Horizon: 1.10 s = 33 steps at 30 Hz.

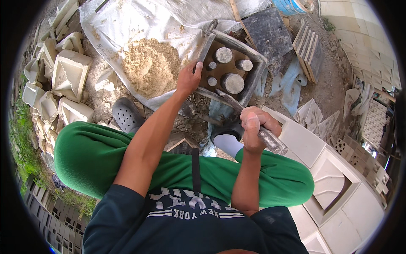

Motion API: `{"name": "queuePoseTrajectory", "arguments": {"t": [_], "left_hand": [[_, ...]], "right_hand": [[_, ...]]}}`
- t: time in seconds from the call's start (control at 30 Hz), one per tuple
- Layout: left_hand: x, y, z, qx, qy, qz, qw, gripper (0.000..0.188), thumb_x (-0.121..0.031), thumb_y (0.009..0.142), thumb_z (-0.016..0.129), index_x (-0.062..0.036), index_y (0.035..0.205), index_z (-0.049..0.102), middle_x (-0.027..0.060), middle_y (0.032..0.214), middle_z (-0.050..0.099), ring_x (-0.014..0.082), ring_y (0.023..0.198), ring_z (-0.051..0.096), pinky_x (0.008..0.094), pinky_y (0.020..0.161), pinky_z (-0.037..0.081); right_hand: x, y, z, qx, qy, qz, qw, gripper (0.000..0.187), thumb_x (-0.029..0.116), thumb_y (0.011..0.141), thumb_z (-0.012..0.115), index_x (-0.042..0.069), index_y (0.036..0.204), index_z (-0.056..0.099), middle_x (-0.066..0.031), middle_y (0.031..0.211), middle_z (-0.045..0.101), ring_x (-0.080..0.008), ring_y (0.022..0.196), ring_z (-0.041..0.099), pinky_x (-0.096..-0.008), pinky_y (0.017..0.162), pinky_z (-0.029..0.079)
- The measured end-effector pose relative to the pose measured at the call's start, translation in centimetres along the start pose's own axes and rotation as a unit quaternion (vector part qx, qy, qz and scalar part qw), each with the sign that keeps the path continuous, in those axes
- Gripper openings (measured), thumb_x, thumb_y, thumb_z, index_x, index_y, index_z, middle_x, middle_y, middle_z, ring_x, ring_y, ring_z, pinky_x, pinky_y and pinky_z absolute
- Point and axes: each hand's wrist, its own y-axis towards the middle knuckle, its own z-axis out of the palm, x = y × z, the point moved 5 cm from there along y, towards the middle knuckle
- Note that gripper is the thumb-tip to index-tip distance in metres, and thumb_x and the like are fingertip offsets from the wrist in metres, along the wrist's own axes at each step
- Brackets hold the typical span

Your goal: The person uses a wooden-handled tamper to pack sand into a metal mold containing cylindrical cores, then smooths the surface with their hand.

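A grey box-shaped mould (255, 89) stands on the ground in front of me. Several round cement-coloured cylinders (233, 83) of different sizes rise from the brown material inside it. My left hand (189, 78) grips the mould's left wall, its thumb along the rim. In my right hand (259, 126) is a hand tool with a thick worn grey handle (273, 142), the fingers wrapped round it. Its narrow dark end (229, 100) reaches the mould's near wall; its exact kind is unclear.
Left of the mould, a heap of sandy powder (151, 67) lies on a white sheet (116, 25). Pale cast blocks (71, 74) are piled at the far left. Cast panels (330, 180) lie at my right. Beyond the mould are a dark board (267, 36) and a blue bucket (289, 6).
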Motion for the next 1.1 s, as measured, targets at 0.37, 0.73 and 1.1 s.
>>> {"name": "queuePoseTrajectory", "arguments": {"t": [0.37, 0.73, 1.1], "left_hand": [[-0.2, -0.1, -0.2, -0.013, 0.008, -0.004, 1.0, 0.043, -0.035, 0.095, 0.048, 0.0016, 0.113, 0.063, 0.0255, 0.109, 0.064, 0.0412, 0.105, 0.059, 0.0417, 0.091, 0.046], [0.6, 0.1, -0.1, 0.004, -0.008, -0.02, 1.0, 0.045, -0.037, 0.096, 0.044, 0.0017, 0.106, 0.065, 0.0272, 0.094, 0.064, 0.0433, 0.092, 0.061, 0.044, 0.082, 0.046], [2.2, 0.2, -0.2, -0.094, -0.099, -0.023, 0.99, 0.048, -0.032, 0.097, 0.031, 0.0007, 0.094, 0.066, 0.0232, 0.088, 0.065, 0.0409, 0.084, 0.06, 0.0461, 0.078, 0.044]], "right_hand": [[1.3, -0.1, 1.2, 0.016, 0.036, -0.023, 0.999, 0.024, 0.0, 0.083, 0.055, 0.001, 0.063, 0.042, -0.0078, 0.057, 0.052, -0.0145, 0.048, 0.045, -0.0305, 0.049, 0.042], [-0.9, 0.5, 1.2, -0.031, 0.082, 0.069, 0.994, 0.023, -0.007, 0.079, 0.057, 0.002, 0.061, 0.046, -0.0061, 0.061, 0.055, -0.0124, 0.055, 0.05, -0.0272, 0.053, 0.042], [-0.4, 0.6, 3.8, 0.045, 0.009, 0.028, 0.999, 0.024, -0.001, 0.084, 0.055, 0.002, 0.062, 0.044, -0.0079, 0.059, 0.054, -0.013, 0.051, 0.047, -0.0273, 0.049, 0.041]]}}
